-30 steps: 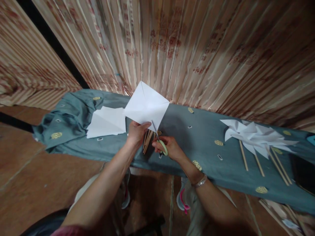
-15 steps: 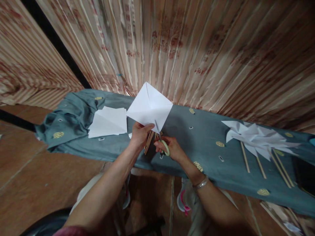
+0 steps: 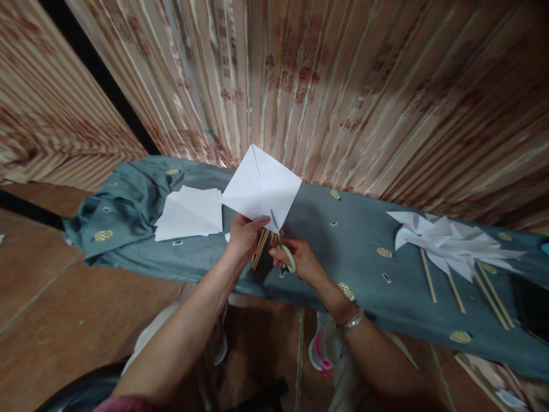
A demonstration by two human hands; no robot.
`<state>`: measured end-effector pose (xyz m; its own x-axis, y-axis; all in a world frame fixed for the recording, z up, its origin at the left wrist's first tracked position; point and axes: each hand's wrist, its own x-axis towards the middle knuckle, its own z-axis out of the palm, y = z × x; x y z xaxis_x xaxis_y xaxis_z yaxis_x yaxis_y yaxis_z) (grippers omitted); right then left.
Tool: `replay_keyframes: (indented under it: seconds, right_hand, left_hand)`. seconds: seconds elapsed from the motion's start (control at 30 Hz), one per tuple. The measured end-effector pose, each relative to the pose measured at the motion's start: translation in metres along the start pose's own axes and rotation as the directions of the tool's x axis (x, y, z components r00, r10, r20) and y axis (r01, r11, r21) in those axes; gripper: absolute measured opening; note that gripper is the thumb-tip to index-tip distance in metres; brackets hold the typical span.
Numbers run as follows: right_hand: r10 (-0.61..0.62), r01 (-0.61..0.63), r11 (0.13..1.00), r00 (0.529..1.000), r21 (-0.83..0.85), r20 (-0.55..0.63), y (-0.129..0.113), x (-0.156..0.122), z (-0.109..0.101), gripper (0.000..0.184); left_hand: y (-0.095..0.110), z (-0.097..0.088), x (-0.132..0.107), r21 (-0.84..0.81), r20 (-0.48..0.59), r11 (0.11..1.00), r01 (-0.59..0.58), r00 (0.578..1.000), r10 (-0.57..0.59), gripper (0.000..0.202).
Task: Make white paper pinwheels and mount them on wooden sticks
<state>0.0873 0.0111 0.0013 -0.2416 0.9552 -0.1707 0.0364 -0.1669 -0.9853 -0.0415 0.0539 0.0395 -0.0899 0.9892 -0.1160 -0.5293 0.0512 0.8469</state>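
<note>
A square white sheet of paper is held up cornerwise, with slits running in from its corners. My left hand pinches it near the lower corner, thumb on top. In my right hand is a pair of scissors with pale green handles, fingers through the loops. One blade lies over the paper's lower corner, pointing up toward the centre. Below the paper, several thin wooden sticks lie on the cloth, partly hidden by my left hand.
A stack of white paper lies left on the blue-green cloth. To the right are white paper pinwheels on wooden sticks, then a dark flat object. A patterned curtain hangs behind the narrow table.
Almost nothing differs. The view has shifted very slightly, and both hands keep the same hold on the paper and scissors.
</note>
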Motion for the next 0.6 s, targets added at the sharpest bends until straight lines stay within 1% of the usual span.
replay_keyframes:
  seconds: [0.23,0.43,0.6]
  right_hand:
    - [-0.009,0.009,1.000,1.000,-0.001,0.000,0.0017,0.0001,0.0000,0.040]
    - [0.007,-0.007,1.000,1.000,0.012,-0.008,0.0010,-0.0004,0.0006,0.041]
    - [0.012,-0.012,1.000,1.000,0.023,-0.008,0.0004,-0.0011,0.0012,0.038]
  left_hand:
    - [0.0022,0.0011,-0.0014,0.036,-0.016,0.999,0.023,1.000,-0.022,0.023]
    - [0.0013,0.0010,-0.0001,0.014,-0.019,1.000,0.013,1.000,-0.013,0.027]
    - [0.0008,0.0010,-0.0015,0.020,-0.005,1.000,0.011,1.000,-0.011,0.024]
